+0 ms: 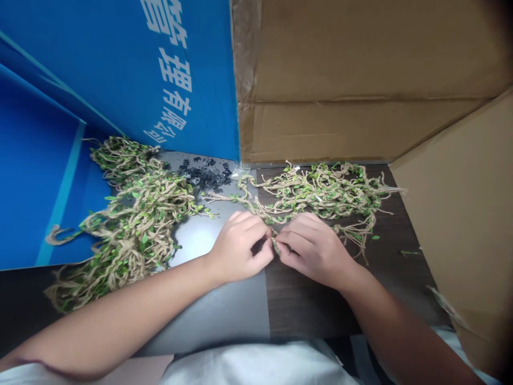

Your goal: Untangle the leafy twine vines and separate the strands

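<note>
Between my two hands a short piece of braided twine with green leaves (275, 246) is pinched. My left hand (242, 246) holds it between thumb and forefinger from the left. From the right, the thumb and fingers of my right hand (315, 248) close on the same twine. Just beyond my hands, a pile of leafy braided twine (328, 190) lies on the dark wood table, with loose strand ends poking out. To the left sits a larger heap of twine and leaves (140, 230), tangled together.
Small black plastic pieces (206, 174) are scattered at the back on the grey mat (224, 315). A blue panel with white characters (192, 69) stands at the left, and cardboard walls (320, 128) close off the back and right. A stray sprig (409, 252) lies near the right wall.
</note>
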`<state>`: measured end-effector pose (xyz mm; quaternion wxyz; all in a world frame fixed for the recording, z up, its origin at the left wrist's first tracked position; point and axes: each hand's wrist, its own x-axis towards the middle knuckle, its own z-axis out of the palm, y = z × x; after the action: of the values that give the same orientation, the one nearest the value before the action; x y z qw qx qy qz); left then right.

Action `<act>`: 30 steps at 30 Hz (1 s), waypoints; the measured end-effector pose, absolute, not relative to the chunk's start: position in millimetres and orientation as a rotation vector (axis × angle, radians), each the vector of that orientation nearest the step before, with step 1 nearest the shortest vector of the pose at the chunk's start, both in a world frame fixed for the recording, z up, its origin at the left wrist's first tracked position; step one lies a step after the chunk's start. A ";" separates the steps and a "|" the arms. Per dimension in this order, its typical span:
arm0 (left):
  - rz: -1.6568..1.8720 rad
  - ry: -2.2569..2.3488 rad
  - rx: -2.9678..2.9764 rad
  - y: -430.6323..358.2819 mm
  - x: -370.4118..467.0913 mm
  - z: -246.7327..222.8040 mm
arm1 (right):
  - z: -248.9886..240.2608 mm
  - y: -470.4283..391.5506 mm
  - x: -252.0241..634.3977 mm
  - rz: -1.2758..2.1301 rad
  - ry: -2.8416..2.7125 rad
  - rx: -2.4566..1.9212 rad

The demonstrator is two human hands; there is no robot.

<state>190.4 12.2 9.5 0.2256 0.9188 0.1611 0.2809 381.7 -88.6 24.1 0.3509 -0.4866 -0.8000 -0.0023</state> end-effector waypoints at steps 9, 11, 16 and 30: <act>0.830 0.394 2.460 14.0 191.5 12.6 | 19.3 -87.2 384.0 0.205 -1.918 -1.271; 0.853 0.418 2.500 14.3 191.6 12.2 | 20.7 -87.8 383.6 0.130 -1.957 -1.323; 0.862 0.498 2.660 14.1 191.1 10.7 | 32.3 -93.0 378.2 -0.209 -2.168 -1.415; 0.834 0.466 2.636 11.6 190.7 8.6 | 28.9 -91.1 374.7 -0.150 -2.196 -1.436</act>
<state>190.7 11.6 8.6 0.1680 0.9268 0.1640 0.2931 374.7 -91.1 28.9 0.2540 -0.5287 -0.8080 -0.0554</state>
